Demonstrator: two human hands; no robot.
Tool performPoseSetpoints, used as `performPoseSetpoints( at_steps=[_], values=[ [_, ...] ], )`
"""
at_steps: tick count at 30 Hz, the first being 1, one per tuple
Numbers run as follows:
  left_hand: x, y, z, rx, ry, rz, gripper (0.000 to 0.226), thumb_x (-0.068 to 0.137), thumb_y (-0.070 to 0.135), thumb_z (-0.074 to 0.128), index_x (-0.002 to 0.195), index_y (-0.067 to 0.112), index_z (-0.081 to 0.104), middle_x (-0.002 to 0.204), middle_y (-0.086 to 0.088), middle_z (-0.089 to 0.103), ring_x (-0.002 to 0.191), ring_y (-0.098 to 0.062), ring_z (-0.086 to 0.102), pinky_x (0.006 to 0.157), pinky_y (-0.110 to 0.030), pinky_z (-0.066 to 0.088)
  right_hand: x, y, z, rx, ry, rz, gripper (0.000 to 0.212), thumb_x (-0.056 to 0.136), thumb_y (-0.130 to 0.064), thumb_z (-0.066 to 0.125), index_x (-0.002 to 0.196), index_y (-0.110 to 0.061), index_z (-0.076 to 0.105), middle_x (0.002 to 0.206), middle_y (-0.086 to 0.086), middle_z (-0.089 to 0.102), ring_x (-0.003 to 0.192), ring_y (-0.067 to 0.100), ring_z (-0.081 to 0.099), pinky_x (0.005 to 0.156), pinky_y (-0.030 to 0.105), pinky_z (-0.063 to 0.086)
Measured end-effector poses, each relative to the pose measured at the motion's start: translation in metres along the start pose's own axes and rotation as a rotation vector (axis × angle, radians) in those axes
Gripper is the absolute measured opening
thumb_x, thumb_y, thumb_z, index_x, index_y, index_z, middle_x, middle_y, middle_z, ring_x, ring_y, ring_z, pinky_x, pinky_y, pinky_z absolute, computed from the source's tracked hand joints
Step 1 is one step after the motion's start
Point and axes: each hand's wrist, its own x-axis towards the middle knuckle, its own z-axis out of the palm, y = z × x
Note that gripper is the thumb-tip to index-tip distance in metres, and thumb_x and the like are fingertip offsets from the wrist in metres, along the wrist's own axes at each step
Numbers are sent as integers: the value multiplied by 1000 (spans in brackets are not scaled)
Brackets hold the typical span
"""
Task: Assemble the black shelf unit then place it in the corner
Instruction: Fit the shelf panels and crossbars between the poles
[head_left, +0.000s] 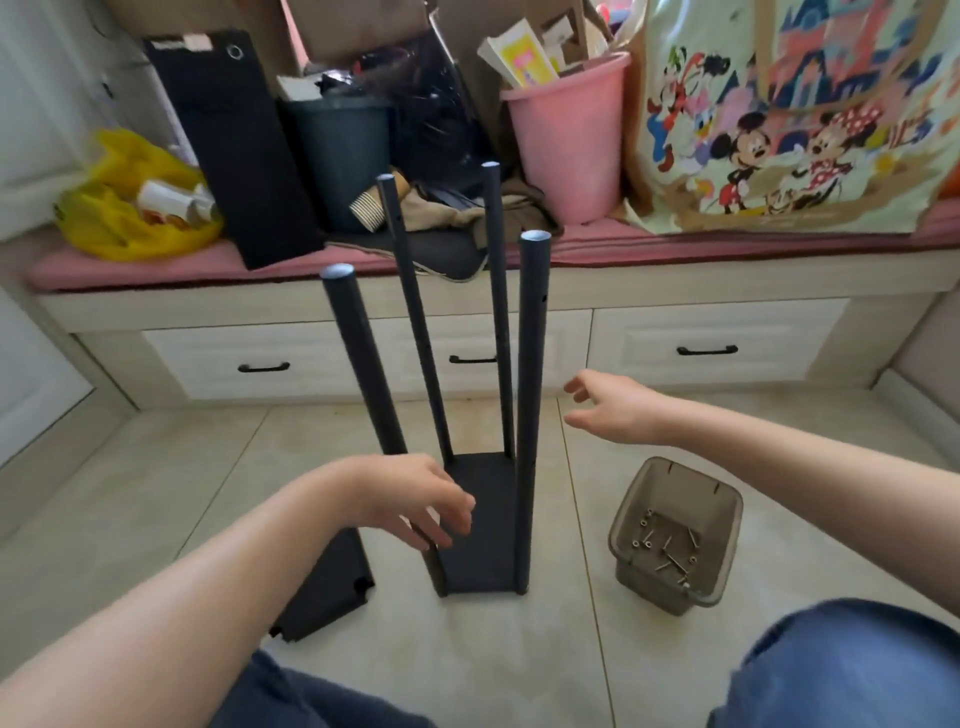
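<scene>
One wide-angle camera, worn on the person's head, looks forward and steeply down, close over the black shelf unit (483, 535) standing centre-frame on the tiled floor (571, 649), and squarely faces the bench (675, 291) along its front edge.

On the bench (675, 283) sit a yellow bag (130, 208) at its left end, a pink bucket (566, 145) right of centre, and a cartoon bag (789, 114) beyond.

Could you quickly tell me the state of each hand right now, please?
Left hand: open, holding nothing.
Right hand: open, holding nothing.
</scene>
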Motion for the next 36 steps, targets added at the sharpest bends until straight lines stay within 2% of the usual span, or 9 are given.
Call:
performPoseSetpoints(
  at_steps=[5,10,14,19,23,26,31,34,36],
  values=[
    [-22,-20,-31,2,115,-82,23,101,27,57,108,10,72,98,3,79,90,-14,77,86,-33,59,-17,-22,-13,49,-1,-6,52,98,-31,55,145,-17,38,142,6,51,125,22,52,100,32,44],
    [-17,-35,-59,-370,771,-47,21,105,13,42,116,-2,52,90,-10,65,64,-21,70,62,-31,57,-17,-41,-3,75,97,19,56,98,-30,55,147,-14,34,140,8,51,119,23,53,93,32,46],
    [-7,-43,-78,-528,1003,88,22,104,13,41,122,3,49,90,-12,61,68,-21,64,73,-36,55,-13,-49,14,157,167,1,57,95,-25,58,145,-14,33,119,2,55,91,13,55,71,27,45],
    [4,-40,-84,-408,1007,241,16,103,6,44,115,5,54,90,-13,64,72,-22,66,64,-31,55,-10,-47,29,283,212,-52,49,94,-24,60,136,-16,37,112,-1,58,96,18,60,75,28,47],
    [14,-33,-80,60,1004,346,15,96,-2,50,102,10,58,87,-6,64,80,-24,64,74,-41,57,-6,-47,30,380,249,-98,37,96,-26,58,130,-20,42,109,1,62,100,21,63,81,30,50],
    [24,-30,-71,301,871,423,15,98,1,56,97,16,59,86,4,61,82,-19,61,70,-30,54,-1,-46,30,388,287,-106,27,99,-25,55,123,-20,45,109,5,64,99,23,64,85,36,54],
    [35,-41,-83,434,574,282,44,91,-3,61,128,21,60,122,-3,62,114,-22,60,99,-40,53,6,-43,34,448,308,-149,24,101,-21,55,123,-22,47,105,-8,62,100,13,60,79,22,46],
    [31,-51,-77,337,278,286,72,82,5,78,139,36,48,129,12,58,120,-7,54,103,-33,49,7,-43,34,474,322,-166,22,101,-19,56,121,-24,48,102,-13,61,100,11,60,76,19,47],
    [33,-53,-71,190,249,337,70,79,17,86,136,35,50,125,13,62,116,-3,58,101,-30,50,7,-44,35,490,334,-173,23,101,-19,55,122,-24,48,102,-13,60,101,12,60,82,26,52]
  ],
)
